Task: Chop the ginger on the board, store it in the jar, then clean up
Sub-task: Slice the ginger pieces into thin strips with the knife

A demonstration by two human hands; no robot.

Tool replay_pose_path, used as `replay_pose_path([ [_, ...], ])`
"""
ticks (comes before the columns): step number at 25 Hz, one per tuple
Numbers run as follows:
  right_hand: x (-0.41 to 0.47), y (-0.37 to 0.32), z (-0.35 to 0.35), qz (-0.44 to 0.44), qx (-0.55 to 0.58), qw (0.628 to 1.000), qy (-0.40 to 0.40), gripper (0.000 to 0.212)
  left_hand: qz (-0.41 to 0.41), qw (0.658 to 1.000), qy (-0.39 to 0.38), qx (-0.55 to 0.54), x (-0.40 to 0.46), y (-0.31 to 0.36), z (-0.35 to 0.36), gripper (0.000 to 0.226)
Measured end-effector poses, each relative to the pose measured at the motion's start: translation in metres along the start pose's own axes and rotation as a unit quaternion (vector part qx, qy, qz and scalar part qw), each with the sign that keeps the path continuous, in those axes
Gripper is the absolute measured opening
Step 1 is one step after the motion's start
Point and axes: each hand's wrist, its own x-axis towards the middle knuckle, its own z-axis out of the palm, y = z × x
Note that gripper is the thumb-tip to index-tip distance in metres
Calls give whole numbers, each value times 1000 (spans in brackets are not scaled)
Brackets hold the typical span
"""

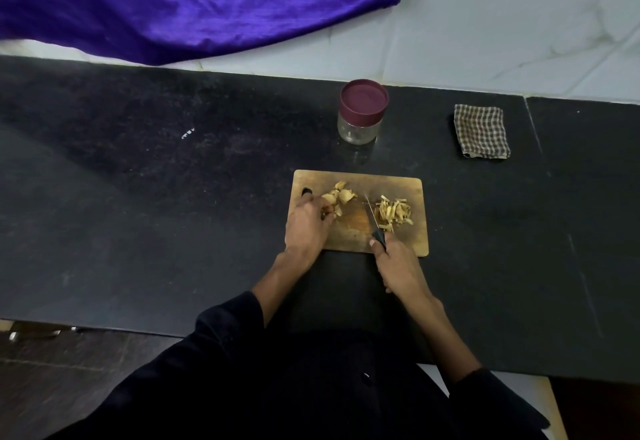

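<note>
I am in the chopping step. My left hand [309, 220] sits on the left part of the wooden board [412, 244], fingers curled round a piece from the uncut ginger chunks [338, 194] that lie just beside it. My right hand [398, 264] grips the black handle of the knife [372, 218], whose blade points away from me across the middle of the board, between the chunks and the heap of cut ginger strips [394, 212] on the right.

By my reckoning roughly half the ginger is cut. The next move calls for drawing a chunk under the blade, keeping my fingertips tucked back, and slicing it to match the strips. Storing has not begun: the jar [362, 112] stands on the dark bench [173, 214] beyond the board with its maroon lid on. The checked cloth [481, 131] lies folded to the right, well apart, untouched.

My left fingertips are hidden under my own knuckles, so how exactly they pinch the piece I cannot tell. Whether the blade edge touches the board is hard to make out. Something pale shows at the jar's bottom; I cannot say what.
</note>
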Motion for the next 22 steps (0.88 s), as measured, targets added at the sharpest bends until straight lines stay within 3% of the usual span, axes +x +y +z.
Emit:
replay_pose_path([
  [7, 3, 3, 1, 3, 9, 1000, -1, 21, -77, 988, 7, -133, 2, -4, -11, 15],
  [14, 5, 6, 3, 6, 18, 1000, 2, 21, -128, 972, -22, -195, 5, 4, -12, 11],
  [22, 6, 9, 4, 9, 39, 999, 5, 25, -143, 984, -20, -102, 8, 22, 0, 8],
])
